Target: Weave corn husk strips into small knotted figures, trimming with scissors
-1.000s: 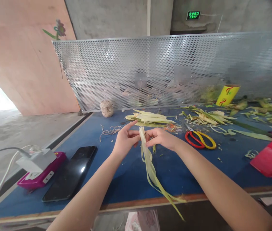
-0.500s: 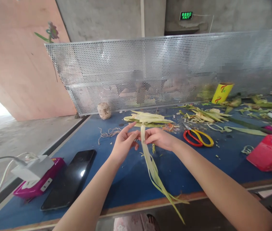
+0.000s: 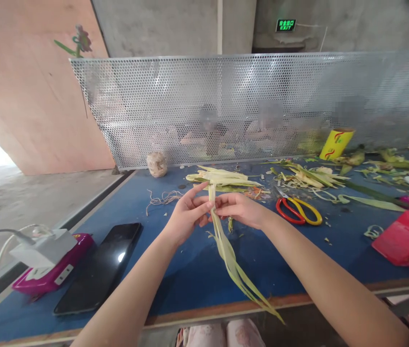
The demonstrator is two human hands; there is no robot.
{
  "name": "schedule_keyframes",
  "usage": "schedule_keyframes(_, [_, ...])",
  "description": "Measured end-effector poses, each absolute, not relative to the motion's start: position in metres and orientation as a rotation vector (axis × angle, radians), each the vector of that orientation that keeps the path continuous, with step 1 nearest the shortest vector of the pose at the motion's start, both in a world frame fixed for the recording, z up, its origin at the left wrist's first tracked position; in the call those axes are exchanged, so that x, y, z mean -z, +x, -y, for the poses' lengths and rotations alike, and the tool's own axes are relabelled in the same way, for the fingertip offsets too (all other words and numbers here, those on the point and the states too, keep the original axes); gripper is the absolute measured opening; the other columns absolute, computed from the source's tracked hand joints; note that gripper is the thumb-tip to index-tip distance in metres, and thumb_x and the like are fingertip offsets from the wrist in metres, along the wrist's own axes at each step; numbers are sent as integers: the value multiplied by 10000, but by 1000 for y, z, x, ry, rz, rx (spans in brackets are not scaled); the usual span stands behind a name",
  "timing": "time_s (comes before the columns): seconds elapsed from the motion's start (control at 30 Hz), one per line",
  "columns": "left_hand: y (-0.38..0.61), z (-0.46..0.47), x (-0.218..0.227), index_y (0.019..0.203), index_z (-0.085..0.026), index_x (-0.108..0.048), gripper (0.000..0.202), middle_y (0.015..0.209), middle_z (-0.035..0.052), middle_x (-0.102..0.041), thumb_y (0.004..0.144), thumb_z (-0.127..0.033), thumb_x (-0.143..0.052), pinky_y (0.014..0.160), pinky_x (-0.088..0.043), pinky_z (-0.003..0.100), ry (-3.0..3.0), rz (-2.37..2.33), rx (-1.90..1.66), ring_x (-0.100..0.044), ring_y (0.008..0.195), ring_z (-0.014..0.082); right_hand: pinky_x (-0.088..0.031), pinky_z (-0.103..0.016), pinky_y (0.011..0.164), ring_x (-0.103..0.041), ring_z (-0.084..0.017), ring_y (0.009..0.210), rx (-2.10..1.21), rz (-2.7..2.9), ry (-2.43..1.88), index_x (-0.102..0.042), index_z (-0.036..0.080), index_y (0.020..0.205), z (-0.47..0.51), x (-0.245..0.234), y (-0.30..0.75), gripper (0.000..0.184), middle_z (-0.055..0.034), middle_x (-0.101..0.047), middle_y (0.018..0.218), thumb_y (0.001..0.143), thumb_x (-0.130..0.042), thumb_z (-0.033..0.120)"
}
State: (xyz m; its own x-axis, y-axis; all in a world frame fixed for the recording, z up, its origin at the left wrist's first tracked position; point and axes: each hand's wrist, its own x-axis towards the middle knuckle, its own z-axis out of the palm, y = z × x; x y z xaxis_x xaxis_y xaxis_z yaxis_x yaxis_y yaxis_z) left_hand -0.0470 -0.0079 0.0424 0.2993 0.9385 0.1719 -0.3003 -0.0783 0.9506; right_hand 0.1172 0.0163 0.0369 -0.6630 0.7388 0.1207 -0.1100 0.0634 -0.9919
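Observation:
Between my two hands hangs a long pale-green strip of corn husk (image 3: 228,250), split toward its lower end and trailing over the table's front edge. My left hand (image 3: 192,209) pinches its upper part between thumb and fingers. From the other side my right hand (image 3: 235,209) grips the same strip just below, the fingertips of both hands almost touching. Right behind the hands lies a pile of flat husk leaves (image 3: 226,177). Scissors (image 3: 300,210) with one red and one yellow handle rest to the right of my right hand.
On the blue table (image 3: 190,279) at left lie a black phone (image 3: 99,267) and a purple power strip (image 3: 54,270) with a charger. Thin twine (image 3: 163,198) and a wrapped roll (image 3: 156,164) sit farther back. At right are husk scraps (image 3: 313,176), a yellow roll (image 3: 336,143) and a red packet (image 3: 405,238). A perforated metal screen (image 3: 175,106) stands behind.
My left thumb has come down onto the strip, closing the pinch. The strip's lower ends have swung together slightly. The whole view has shifted a little.

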Motion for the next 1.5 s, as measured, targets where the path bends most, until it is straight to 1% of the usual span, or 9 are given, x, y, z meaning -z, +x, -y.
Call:
schedule_keyframes(0.2, [-48,6,-42,1278,-141,-422,752,629,-16,-624,615,-247,-763,374,-296,181,1204,-738,-1176,-458,398,42,-441,-307,764,-595,-149,816,-1548,1807,-697,-608,153,851,-15,-39,118,119,-32,-643,829,743,-589,199])
schedule_keyframes(0.33, [-48,7,-45,1286,-111,-388,807,606,-29,-625,590,-228,-778,373,-312,180,1183,-832,-1230,-421,379,27,-443,-322,768,-571,-161,860,-1133,1830,-861,-591,188,903,-12,-44,118,170,-45,-625,964,757,-596,276])
schedule_keyframes(0.43, [-46,9,-46,1339,-85,-294,942,637,3,-656,555,-225,-797,387,-334,188,1188,-889,-1253,-463,431,53,-441,-331,764,-566,-174,895,-846,1793,-927,-610,209,977,-12,-45,116,220,-54,-618,1064,784,-568,305])
schedule_keyframes(0.53, [-43,10,-45,1363,-65,-237,1023,655,30,-672,530,-225,-809,392,-340,193,1226,-894,-1231,-499,480,80,-439,-343,753,-590,-189,866,-741,1800,-958,-658,202,891,-13,-43,113,166,-61,-666,967,790,-556,286])
schedule_keyframes(0.6, [-41,11,-45,1371,-72,-225,1022,623,11,-663,541,-223,-802,397,-341,193,1242,-892,-1210,-492,471,77,-437,-343,732,-601,-200,843,-698,1815,-958,-674,197,803,-13,-42,111,131,-60,-683,893,778,-566,267])
schedule_keyframes(0.7, [-40,11,-44,1379,-95,-227,998,587,-17,-646,564,-215,-791,410,-348,194,1246,-902,-1185,-478,449,66,-431,-333,704,-605,-203,822,-651,1827,-926,-672,198,757,-11,-40,109,124,-48,-689,845,770,-552,226])
schedule_keyframes(0.93, [-40,13,-46,1389,-101,-226,974,577,-18,-639,593,-213,-775,421,-346,194,1228,-910,-1155,-471,442,59,-430,-321,689,-603,-196,788,-650,1824,-947,-663,191,743,-10,-41,110,143,-42,-688,814,768,-526,221])
schedule_keyframes(1.27, [-43,9,-43,1361,-93,-279,865,592,-12,-616,642,-210,-745,445,-320,211,1179,-786,-1063,-465,456,60,-461,-329,712,-601,-168,746,-875,1728,-883,-643,184,767,-13,-39,111,102,-37,-671,807,755,-566,249])
schedule_keyframes(1.5, [-39,13,-40,1239,-148,-448,708,732,26,-637,615,-252,-765,456,-294,199,1228,-763,-962,-489,540,65,-517,-341,689,-640,-162,701,-1117,1531,-718,-588,189,837,-16,-38,112,202,-38,-669,764,790,-565,385])
